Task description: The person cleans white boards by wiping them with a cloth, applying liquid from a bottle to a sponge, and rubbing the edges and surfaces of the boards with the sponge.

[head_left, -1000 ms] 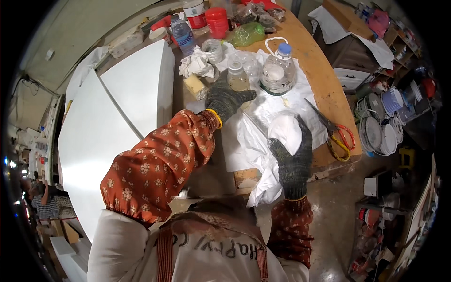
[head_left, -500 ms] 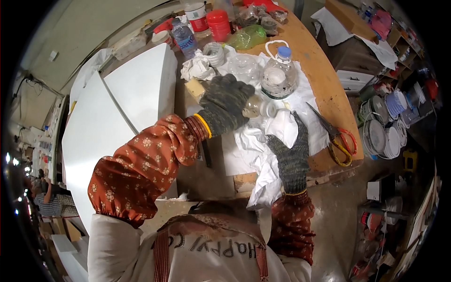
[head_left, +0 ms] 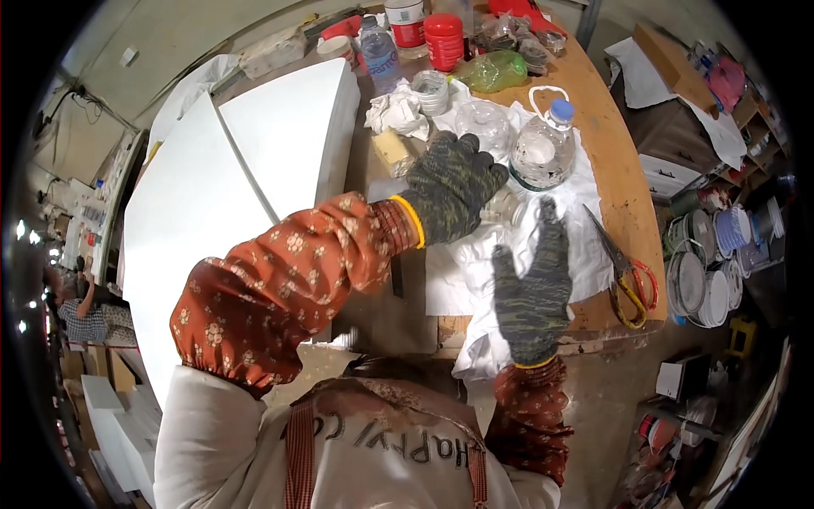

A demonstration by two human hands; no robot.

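Observation:
My left hand (head_left: 455, 188), in a dark knitted glove with a yellow cuff, is closed around a small clear bottle (head_left: 504, 206). Its fingers cover much of the bottle, whose end shows past them on the right. My right hand (head_left: 532, 293), gloved alike, is open over a crumpled white cloth (head_left: 475, 327), thumb and fingers apart. A yellowish sponge block (head_left: 393, 153) lies just left of my left hand. Beyond both hands stands a big clear jug (head_left: 541, 154) with a blue cap and white handle.
Large scissors (head_left: 623, 276) with red and yellow handles lie at the right. White panels (head_left: 288, 136) fill the left side. Along the back are a water bottle (head_left: 380, 58), a red jar (head_left: 444, 44), a green plastic bottle (head_left: 492, 71) and a crumpled rag (head_left: 398, 114).
My right hand has let go of the white cloth it was holding up, and its fingers have spread. The cloth has dropped lower. My left hand keeps hold of the bottle; the view has shifted slightly.

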